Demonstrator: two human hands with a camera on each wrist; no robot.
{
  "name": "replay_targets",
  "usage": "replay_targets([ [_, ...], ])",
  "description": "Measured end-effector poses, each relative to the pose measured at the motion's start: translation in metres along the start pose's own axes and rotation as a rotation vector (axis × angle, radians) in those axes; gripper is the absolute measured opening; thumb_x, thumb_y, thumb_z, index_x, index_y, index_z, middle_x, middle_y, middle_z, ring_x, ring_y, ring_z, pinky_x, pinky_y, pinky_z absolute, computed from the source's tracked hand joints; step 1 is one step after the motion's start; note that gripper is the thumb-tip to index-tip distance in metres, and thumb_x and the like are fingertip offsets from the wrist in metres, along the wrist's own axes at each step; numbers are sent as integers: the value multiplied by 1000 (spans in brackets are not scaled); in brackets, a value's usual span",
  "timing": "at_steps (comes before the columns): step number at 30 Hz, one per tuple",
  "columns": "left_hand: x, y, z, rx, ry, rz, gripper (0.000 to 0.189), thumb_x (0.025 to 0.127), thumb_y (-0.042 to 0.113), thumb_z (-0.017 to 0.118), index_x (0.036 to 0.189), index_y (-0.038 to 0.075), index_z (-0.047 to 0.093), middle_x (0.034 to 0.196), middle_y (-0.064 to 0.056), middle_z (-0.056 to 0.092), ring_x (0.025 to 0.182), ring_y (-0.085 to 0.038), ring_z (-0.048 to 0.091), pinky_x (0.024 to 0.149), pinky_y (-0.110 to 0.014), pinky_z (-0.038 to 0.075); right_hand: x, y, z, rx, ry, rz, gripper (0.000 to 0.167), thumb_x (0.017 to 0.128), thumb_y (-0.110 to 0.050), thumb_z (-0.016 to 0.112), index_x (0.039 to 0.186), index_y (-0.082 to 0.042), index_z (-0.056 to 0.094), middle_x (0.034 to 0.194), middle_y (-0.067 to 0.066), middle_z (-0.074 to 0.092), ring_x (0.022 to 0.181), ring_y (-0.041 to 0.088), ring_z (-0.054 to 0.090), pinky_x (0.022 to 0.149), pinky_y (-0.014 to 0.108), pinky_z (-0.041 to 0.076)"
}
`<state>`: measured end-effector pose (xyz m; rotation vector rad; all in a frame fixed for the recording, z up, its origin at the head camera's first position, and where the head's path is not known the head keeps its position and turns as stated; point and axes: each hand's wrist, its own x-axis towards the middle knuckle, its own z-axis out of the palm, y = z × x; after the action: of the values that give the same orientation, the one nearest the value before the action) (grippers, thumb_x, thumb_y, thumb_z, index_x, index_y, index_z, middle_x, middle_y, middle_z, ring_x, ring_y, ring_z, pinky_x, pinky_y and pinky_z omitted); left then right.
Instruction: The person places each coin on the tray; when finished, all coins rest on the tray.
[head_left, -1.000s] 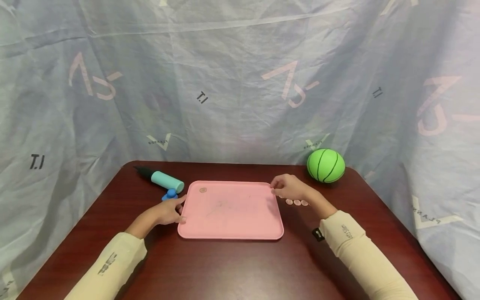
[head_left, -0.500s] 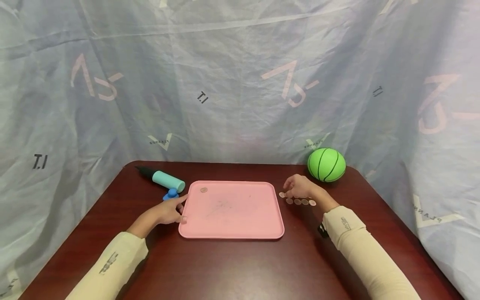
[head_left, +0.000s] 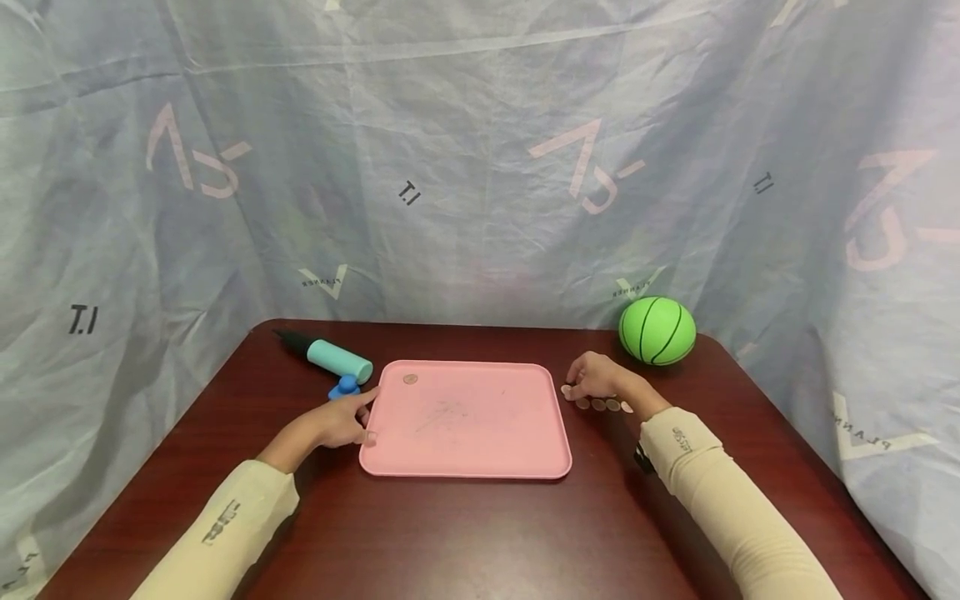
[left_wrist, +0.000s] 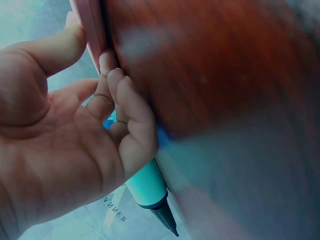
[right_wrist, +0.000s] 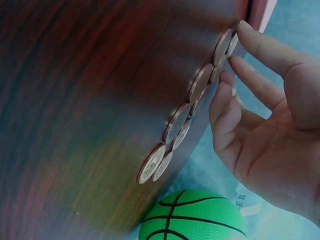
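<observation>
A pink tray (head_left: 480,460) lies on the dark wooden table. My left hand (head_left: 337,422) grips its left rim, thumb on top and the other fingers along the outer side. One coin (head_left: 410,379) lies in the tray's far left corner. Right of the tray, several coins (right_wrist: 175,124) lie flat, laid out in two touching rows in the right wrist view. With thumb and forefinger, my right hand (head_left: 596,377) pinches the end coin (right_wrist: 233,44) nearest the tray by its edges; it still rests on the table. The other right fingers are curled.
A green ball (head_left: 657,331) with black lines sits at the far right corner. A turquoise cylinder with a black pointed end (head_left: 337,360) and a small blue object (head_left: 347,387) lie behind my left hand. Printed grey fabric (head_left: 480,250) hangs behind the table.
My right hand has moved right from the tray's far right edge to the coins, and its fingertips have come down on the end coin. The left hand keeps its hold on the tray.
</observation>
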<state>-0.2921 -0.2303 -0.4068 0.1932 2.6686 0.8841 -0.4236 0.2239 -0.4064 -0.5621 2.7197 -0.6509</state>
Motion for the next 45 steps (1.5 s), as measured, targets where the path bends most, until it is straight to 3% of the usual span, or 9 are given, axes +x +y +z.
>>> replay_targets([
  [8,4,-4,-1,10,-2,10,89,84,14,78,155,1,26,92,-7,55,77,-19,50,68,-31,41,2,-2,1,-55,24,-24,16,84,-20,79,84,-6,70,60,3,66,48,17,61,61,29,50],
  [17,3,-5,0,12,-17,7,90,85,14,78,156,1,25,91,-8,53,76,-20,49,67,-30,40,5,-1,5,-18,15,-92,21,79,-11,81,90,-5,64,76,0,69,48,18,61,61,28,51],
  [21,2,-5,0,12,-15,13,90,85,14,78,156,1,24,92,-8,53,77,-20,49,67,-30,40,5,2,5,32,-20,-95,21,81,-9,79,93,-4,62,74,2,69,45,19,58,51,31,50],
  [31,2,-6,-1,13,-17,30,89,86,15,77,155,-1,24,92,-8,55,77,-20,50,69,-31,41,7,3,2,-32,-5,-136,16,87,-22,77,90,-8,71,75,-1,71,60,13,64,68,31,53],
  [39,0,-4,-1,13,-19,25,88,86,14,77,155,-1,24,95,-9,54,79,-21,50,69,-31,41,5,1,5,23,-56,-73,13,83,-16,78,89,-10,69,63,3,67,42,18,56,41,32,46],
  [45,-1,-4,-2,-2,-23,41,89,85,12,76,155,-3,23,93,-9,54,78,-21,50,69,-31,41,2,0,6,48,-68,-52,15,82,-14,78,92,-10,67,61,5,66,40,19,56,36,33,44],
])
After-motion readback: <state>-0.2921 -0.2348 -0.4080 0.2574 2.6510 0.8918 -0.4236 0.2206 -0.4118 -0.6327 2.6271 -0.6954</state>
